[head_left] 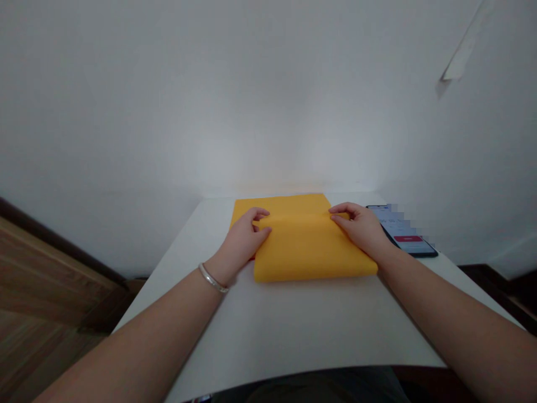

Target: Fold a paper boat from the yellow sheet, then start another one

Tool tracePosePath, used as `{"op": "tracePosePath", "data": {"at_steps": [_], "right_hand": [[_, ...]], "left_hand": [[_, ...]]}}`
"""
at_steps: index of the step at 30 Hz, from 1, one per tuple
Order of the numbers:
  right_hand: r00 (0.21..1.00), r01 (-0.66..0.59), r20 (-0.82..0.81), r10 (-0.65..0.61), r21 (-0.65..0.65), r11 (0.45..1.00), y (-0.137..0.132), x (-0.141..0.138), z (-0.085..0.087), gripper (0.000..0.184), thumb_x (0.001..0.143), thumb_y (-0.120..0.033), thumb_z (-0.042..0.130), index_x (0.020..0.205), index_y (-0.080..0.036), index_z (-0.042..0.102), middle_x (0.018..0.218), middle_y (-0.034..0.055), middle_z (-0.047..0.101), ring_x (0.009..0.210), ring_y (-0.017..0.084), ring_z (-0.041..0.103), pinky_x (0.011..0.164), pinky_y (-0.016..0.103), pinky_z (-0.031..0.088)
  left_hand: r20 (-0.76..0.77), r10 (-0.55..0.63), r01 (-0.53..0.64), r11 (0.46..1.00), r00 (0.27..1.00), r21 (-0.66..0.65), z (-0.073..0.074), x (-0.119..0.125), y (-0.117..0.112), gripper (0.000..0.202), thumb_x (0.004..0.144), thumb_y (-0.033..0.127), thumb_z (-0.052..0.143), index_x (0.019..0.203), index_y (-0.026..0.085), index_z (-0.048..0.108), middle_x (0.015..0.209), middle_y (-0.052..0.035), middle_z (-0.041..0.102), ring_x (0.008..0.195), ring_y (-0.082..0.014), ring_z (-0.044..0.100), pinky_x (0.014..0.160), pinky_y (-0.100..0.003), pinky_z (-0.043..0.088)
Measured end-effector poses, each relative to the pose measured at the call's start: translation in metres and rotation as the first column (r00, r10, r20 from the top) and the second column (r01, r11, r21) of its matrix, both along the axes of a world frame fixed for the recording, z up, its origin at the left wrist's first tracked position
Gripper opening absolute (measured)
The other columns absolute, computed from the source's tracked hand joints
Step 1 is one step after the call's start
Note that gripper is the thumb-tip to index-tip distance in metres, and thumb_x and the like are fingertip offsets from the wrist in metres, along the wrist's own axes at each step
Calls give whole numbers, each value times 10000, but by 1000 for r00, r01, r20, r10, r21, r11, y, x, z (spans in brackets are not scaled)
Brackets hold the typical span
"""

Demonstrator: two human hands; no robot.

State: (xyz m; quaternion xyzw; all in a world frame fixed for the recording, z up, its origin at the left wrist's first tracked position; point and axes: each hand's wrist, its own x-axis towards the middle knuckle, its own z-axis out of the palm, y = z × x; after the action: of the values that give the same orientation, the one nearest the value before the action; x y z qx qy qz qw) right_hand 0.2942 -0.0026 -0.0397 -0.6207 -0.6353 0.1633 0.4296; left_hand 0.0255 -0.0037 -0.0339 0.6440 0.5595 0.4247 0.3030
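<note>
Quickly, L to R: a wood-grain surface (37,280) sat low at far L, outside the white table (293,336). L hand (240,242), w/ a silver bangle (213,278) on the wrist, was pinched shut, thumb and fingers together on the upper folded edge of the yellow cloth (312,252). Cloth lay flat mid-table, doubled over, w/ a lower layer showing behind the fold. Looked light, soft and limp, not fragile, prob. slippery enough to slide on the smooth top; best held by the folded edge, w/ a hand toward each end, since the middle would likely sag. R hand (359,228) was pinched on that same edge near its R end. Just past it, a phone (403,235) lay screen-up on the table, partly pixelated, w/ a red bar on the display. White wall (268,101) rose behind everything.
</note>
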Motion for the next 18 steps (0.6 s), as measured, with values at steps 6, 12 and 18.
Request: {"op": "tracePosePath", "data": {"at_steps": [6, 12, 18], "right_hand": [[1000, -26, -11, 26, 13, 1000, 12, -3, -5, 248, 724, -255, 604, 959, -216, 670, 1013, 43, 693, 887, 196, 619, 829, 364, 462], [971, -112, -234, 57, -228, 967, 5, -2, -5, 548, 665, -241, 660, 1200, -242, 539, 881, 49, 683, 682, 190, 642, 558, 314, 506], [998, -32, -63, 21, -165, 986, 5, 3, -4, 523, 650, -193, 651, 1162, -238, 554, 908, 59, 638, 700, 195, 630, 540, 307, 510]], "left_hand": [[-158, 37, -21, 995, 987, 102, -4, -6, 8, 352, 728, 186, 578, 1078, 210, 580, 959, -27, 598, 674, -134, 547, 687, -280, 444], [-256, 84, -23, 972, 963, 233, -9, -9, 17, 197, 761, 189, 544, 921, 196, 660, 942, -48, 617, 838, -200, 568, 836, -347, 447], [-285, 50, 39, 953, 957, 300, -11, -7, 21, 191, 810, 161, 521, 865, 177, 704, 1183, -99, 530, 1131, -225, 510, 1034, -392, 384]]}}
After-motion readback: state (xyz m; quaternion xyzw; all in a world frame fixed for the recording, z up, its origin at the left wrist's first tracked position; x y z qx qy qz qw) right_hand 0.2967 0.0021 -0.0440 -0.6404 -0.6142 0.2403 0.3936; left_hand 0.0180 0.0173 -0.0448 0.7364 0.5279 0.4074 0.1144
